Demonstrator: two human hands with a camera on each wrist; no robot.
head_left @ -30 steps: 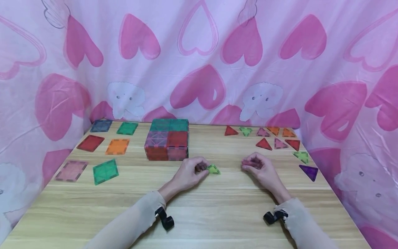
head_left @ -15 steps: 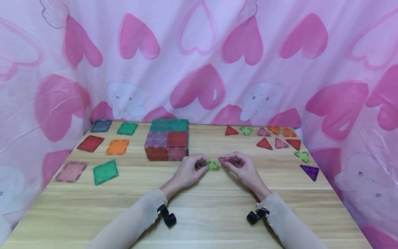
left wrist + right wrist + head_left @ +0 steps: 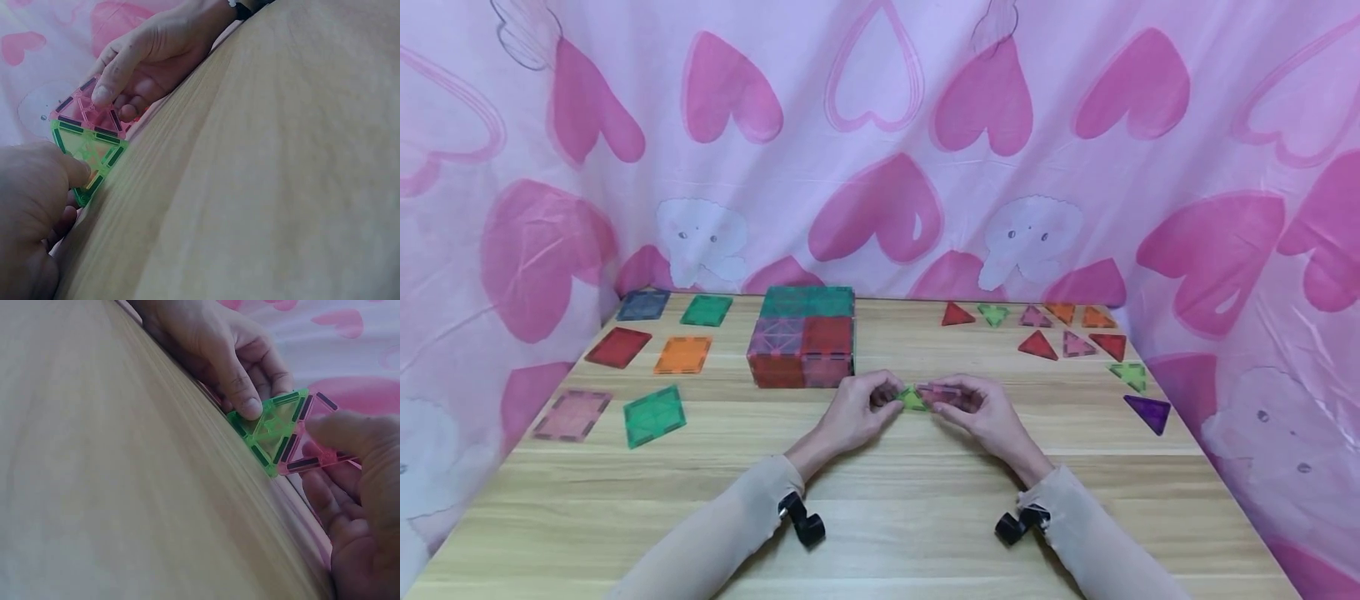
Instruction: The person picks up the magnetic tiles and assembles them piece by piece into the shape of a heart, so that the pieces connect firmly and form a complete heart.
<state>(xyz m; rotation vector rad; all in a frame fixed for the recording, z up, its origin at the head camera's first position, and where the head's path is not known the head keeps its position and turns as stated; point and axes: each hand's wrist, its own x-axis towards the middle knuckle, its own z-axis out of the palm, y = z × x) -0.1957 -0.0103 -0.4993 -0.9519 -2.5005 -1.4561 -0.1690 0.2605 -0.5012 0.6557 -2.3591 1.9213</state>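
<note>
My left hand (image 3: pixel 863 414) pinches a light green triangular magnetic tile (image 3: pixel 273 428) between thumb and fingers. From the right, my right hand (image 3: pixel 981 414) pinches a pink triangular magnetic tile (image 3: pixel 85 107). In both wrist views one side of the pink tile lies right along a side of the green one, so the pair forms a four-sided shape. Fingers cover part of each tile. Behind the left hand stands a box built of magnetic tiles (image 3: pixel 802 337), with green, purple, red and pink faces.
Several square tiles lie at the left of the wooden table (image 3: pixel 880 517), among them an orange square (image 3: pixel 682 354) and a green square (image 3: pixel 655 416). Several small triangles lie at the back right, with a purple triangle (image 3: pixel 1148 413) nearest. A pink heart-print curtain (image 3: pixel 880 208) surrounds the table.
My right hand has moved left with the pink triangle until it meets the green one. The left hand has stayed nearly in place, still holding the green triangle.
</note>
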